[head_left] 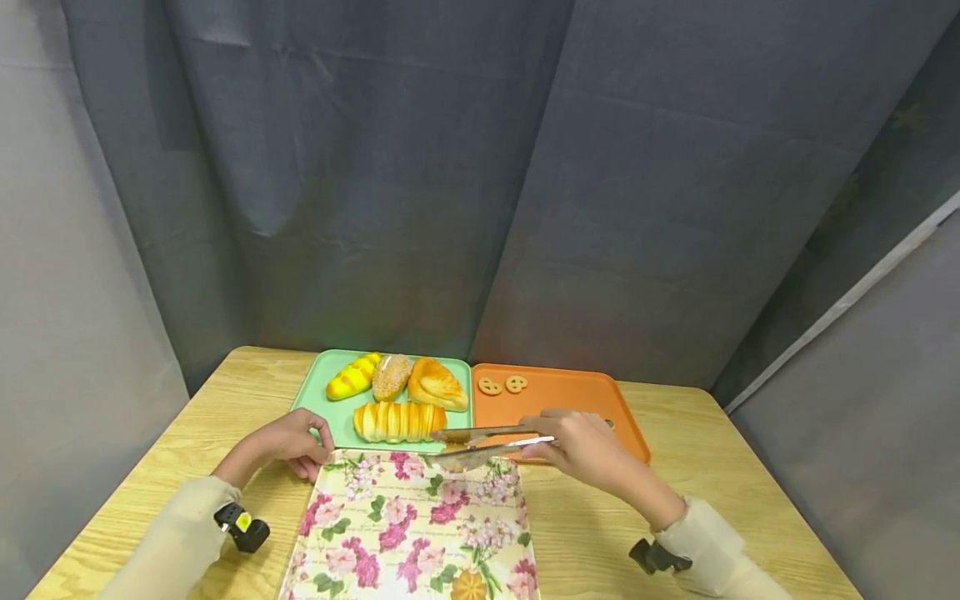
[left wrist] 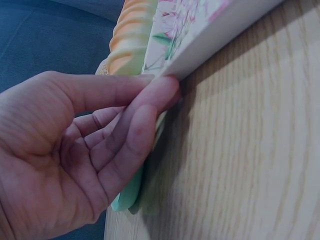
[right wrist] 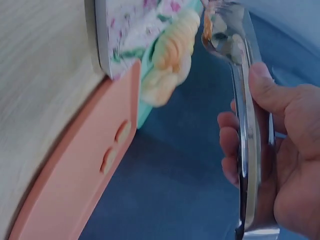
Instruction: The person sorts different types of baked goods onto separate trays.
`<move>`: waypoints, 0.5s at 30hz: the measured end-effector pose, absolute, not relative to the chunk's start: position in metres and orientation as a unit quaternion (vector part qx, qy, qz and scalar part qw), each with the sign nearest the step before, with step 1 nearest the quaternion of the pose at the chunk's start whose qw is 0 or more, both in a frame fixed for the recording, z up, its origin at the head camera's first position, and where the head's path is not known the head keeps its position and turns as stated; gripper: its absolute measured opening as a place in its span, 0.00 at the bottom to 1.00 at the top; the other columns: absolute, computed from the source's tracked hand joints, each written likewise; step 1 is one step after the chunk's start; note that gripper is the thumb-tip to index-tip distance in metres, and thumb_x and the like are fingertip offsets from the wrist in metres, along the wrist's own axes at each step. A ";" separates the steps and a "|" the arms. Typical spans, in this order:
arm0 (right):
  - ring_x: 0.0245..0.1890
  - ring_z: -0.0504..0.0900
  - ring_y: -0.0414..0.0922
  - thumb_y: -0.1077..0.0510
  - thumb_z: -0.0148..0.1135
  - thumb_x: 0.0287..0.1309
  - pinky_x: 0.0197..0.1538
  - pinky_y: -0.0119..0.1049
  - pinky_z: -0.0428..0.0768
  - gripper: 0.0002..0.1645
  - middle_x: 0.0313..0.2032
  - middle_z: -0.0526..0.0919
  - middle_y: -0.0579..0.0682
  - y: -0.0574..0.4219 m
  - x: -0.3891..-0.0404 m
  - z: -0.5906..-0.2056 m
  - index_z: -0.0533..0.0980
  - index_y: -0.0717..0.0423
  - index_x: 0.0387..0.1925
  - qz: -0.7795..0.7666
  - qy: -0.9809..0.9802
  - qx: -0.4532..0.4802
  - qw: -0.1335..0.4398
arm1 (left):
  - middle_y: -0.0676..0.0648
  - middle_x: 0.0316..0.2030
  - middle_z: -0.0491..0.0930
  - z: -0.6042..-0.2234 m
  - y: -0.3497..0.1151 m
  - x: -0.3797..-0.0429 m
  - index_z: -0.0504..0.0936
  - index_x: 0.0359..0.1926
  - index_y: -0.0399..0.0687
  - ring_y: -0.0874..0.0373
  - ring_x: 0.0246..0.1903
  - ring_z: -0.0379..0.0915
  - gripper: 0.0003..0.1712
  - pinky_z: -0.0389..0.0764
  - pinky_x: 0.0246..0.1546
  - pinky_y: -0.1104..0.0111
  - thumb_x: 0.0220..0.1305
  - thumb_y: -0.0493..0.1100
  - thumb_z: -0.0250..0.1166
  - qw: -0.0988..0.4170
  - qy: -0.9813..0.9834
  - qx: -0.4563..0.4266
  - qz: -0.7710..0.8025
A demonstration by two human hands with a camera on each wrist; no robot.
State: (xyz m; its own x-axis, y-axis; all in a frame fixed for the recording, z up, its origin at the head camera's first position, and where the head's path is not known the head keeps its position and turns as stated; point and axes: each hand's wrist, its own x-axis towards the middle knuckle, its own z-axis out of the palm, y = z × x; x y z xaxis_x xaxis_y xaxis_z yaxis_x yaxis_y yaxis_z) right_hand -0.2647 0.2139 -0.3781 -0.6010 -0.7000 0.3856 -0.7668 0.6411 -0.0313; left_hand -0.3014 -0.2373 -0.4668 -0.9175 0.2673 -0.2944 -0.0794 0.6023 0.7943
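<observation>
My left hand (head_left: pixel 288 446) pinches the back left corner of a flat floral-print piece (head_left: pixel 397 517) with pale, thick sides, as the left wrist view shows up close. My right hand (head_left: pixel 577 450) grips metal tongs (right wrist: pixel 247 145), thumb on one arm and fingers curled round the other. In the head view the tong tips point left over the floral piece's back edge, near a ridged bread roll (head_left: pixel 400 422), and stand apart. A round golden cookie (head_left: pixel 469 586) lies on the floral print near the front.
Behind, a green tray (head_left: pixel 311 392) carries the ridged roll, a yellow bread (head_left: pixel 354 377), a seeded bun (head_left: pixel 392 377) and a folded pastry (head_left: pixel 437 385). Beside it, an orange tray (head_left: pixel 555 400) bears two small pretzel cookies (head_left: pixel 516 383). Grey curtains (head_left: pixel 375 208) enclose the wooden table (head_left: pixel 675 425).
</observation>
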 end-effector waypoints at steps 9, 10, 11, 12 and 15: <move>0.15 0.60 0.33 0.49 0.73 0.55 0.18 0.27 0.54 0.24 0.24 0.79 0.46 0.236 -0.278 -0.374 0.85 0.56 0.51 0.089 -0.918 0.277 0.268 | 0.46 0.17 0.82 -0.466 -0.237 -0.301 0.81 0.36 0.38 0.58 0.17 0.81 0.06 0.82 0.20 0.69 0.61 0.36 0.70 0.194 0.874 0.049 0.443; 0.14 0.60 0.33 0.49 0.73 0.56 0.18 0.27 0.54 0.25 0.24 0.80 0.48 0.238 -0.280 -0.374 0.85 0.57 0.52 0.087 -0.920 0.265 0.275 | 0.46 0.17 0.82 -0.466 -0.237 -0.300 0.81 0.36 0.38 0.58 0.17 0.81 0.06 0.82 0.20 0.69 0.61 0.36 0.71 0.194 0.874 0.049 0.444; 0.14 0.60 0.34 0.49 0.73 0.56 0.17 0.27 0.53 0.25 0.26 0.81 0.50 0.241 -0.282 -0.375 0.85 0.58 0.52 0.084 -0.922 0.251 0.281 | 0.46 0.17 0.82 -0.467 -0.237 -0.300 0.81 0.36 0.38 0.58 0.17 0.81 0.06 0.82 0.20 0.69 0.61 0.36 0.71 0.194 0.874 0.049 0.443; 0.13 0.59 0.35 0.49 0.72 0.56 0.17 0.28 0.52 0.25 0.26 0.82 0.52 0.243 -0.284 -0.376 0.84 0.58 0.53 0.084 -0.924 0.239 0.285 | 0.46 0.17 0.82 -0.467 -0.237 -0.300 0.81 0.36 0.38 0.58 0.17 0.81 0.06 0.82 0.20 0.68 0.61 0.36 0.71 0.193 0.874 0.050 0.444; 0.12 0.59 0.38 0.48 0.72 0.58 0.17 0.30 0.52 0.26 0.30 0.84 0.57 0.251 -0.292 -0.381 0.84 0.59 0.54 0.081 -0.931 0.204 0.293 | 0.46 0.17 0.82 -0.467 -0.237 -0.300 0.81 0.36 0.38 0.58 0.17 0.81 0.07 0.82 0.21 0.68 0.61 0.36 0.71 0.192 0.875 0.052 0.442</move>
State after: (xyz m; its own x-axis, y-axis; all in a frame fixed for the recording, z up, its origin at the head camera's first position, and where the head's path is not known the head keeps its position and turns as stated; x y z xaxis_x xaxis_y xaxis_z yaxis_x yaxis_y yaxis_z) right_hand -0.2917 0.2508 -0.3812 -0.7455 -0.3326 0.5776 -0.4271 0.9037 -0.0310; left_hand -0.2998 -0.2371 -0.4672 -0.9212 0.2604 -0.2892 -0.0783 0.6038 0.7933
